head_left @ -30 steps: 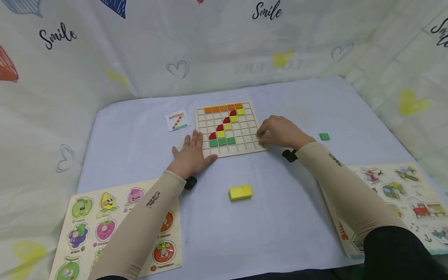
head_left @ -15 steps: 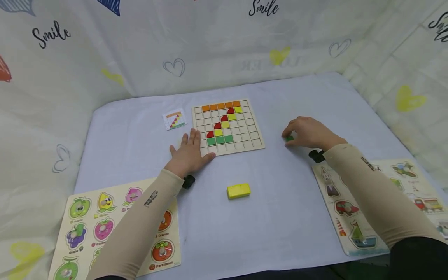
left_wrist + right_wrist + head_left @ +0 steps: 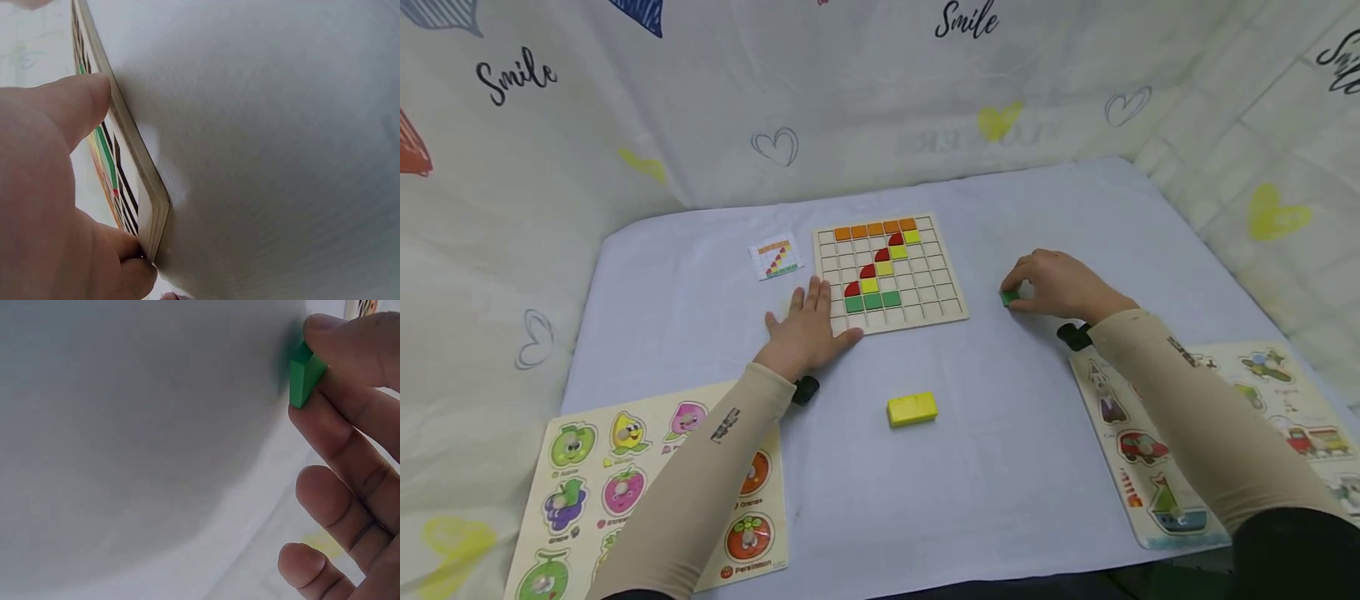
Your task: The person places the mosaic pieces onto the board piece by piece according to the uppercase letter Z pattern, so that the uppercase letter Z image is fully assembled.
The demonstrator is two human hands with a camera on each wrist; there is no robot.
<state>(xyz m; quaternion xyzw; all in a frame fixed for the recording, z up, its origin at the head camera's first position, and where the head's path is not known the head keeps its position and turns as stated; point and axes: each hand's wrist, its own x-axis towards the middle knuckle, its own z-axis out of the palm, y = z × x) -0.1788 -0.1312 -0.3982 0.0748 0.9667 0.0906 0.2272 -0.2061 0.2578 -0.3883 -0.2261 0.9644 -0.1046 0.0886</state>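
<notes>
My right hand (image 3: pixel 1060 285) pinches a green square tile (image 3: pixel 1009 297) between thumb and fingertips, to the right of the wooden grid board (image 3: pixel 931 290). Up close in the right wrist view, the green tile (image 3: pixel 301 380) stands edge-on, with the ring and little fingers held apart from it. My left hand (image 3: pixel 801 329) lies spread at the board's near left corner, its thumb on the front edge of the board (image 3: pixel 134 140) in the left wrist view. Orange tiles (image 3: pixel 875 229) form the board's top row. Red quarter-round and yellow tiles (image 3: pixel 883 268) step diagonally down to three green tiles (image 3: pixel 872 301).
A small pattern card (image 3: pixel 777 258) lies left of the board. A yellow block (image 3: pixel 912 409) sits in front of it. A fruit puzzle board (image 3: pixel 568 479) lies at near left, and a vehicle puzzle board (image 3: pixel 1138 487) at near right, partly under the right arm.
My right hand has left the board's right edge, moved right and picked up the green tile, which has since come left towards the board. The left hand stays in place.
</notes>
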